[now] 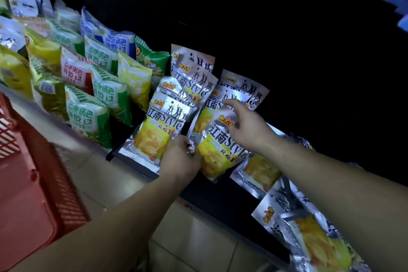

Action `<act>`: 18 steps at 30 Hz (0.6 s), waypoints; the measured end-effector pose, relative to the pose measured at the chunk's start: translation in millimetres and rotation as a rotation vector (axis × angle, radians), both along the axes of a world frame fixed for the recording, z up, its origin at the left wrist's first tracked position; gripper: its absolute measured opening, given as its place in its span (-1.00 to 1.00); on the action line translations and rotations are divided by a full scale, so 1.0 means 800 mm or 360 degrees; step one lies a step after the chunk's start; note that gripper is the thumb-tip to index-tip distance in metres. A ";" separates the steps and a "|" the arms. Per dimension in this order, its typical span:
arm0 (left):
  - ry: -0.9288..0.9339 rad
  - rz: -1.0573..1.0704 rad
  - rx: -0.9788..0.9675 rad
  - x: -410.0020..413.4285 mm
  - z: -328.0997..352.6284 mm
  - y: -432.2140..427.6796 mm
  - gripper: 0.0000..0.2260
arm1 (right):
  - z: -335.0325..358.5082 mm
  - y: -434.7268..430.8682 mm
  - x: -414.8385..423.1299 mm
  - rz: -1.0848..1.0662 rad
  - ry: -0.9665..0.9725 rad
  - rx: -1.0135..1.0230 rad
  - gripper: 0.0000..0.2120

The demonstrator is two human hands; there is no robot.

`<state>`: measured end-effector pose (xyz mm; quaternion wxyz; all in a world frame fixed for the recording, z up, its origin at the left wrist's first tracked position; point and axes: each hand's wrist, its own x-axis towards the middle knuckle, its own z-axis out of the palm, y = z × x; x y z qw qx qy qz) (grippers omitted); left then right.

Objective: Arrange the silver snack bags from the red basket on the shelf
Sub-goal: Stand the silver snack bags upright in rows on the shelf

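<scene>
From the head camera we are looking down at a dark shelf [220,203], where our left hand [181,158] is pinching the lower edge of a silver snack bag [217,152], probably steadying it while it goes into the row. Our right hand [248,127] is resting spread fingers on its upper face, seemingly pushing it back against the other silver bags [194,81] leaning behind. More loose bags [309,238] are lying flat to the right. Green bags [95,115] are filling the shelf's left side. The red basket [33,172] is sitting low on the left, and we cannot tell what it is holding
</scene>
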<state>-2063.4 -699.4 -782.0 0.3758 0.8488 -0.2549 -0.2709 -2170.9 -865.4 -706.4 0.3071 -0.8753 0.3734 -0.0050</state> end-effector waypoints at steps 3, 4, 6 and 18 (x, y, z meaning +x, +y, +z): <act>-0.0078 -0.0124 -0.0033 -0.005 -0.001 0.003 -0.68 | -0.001 0.000 0.005 -0.0030 -0.0109 0.0040 -0.35; -0.0120 -0.0195 -0.0039 -0.007 -0.005 0.004 -0.68 | -0.001 -0.001 0.007 -0.0027 -0.0138 0.0049 -0.36; -0.0178 -0.0316 -0.0080 -0.007 -0.015 0.005 -0.68 | 0.001 -0.001 0.012 -0.0018 -0.0167 0.0077 -0.40; -0.0276 -0.0343 0.0023 0.009 -0.040 -0.011 -0.71 | -0.021 -0.032 -0.019 -0.0215 -0.0052 -0.0005 -0.60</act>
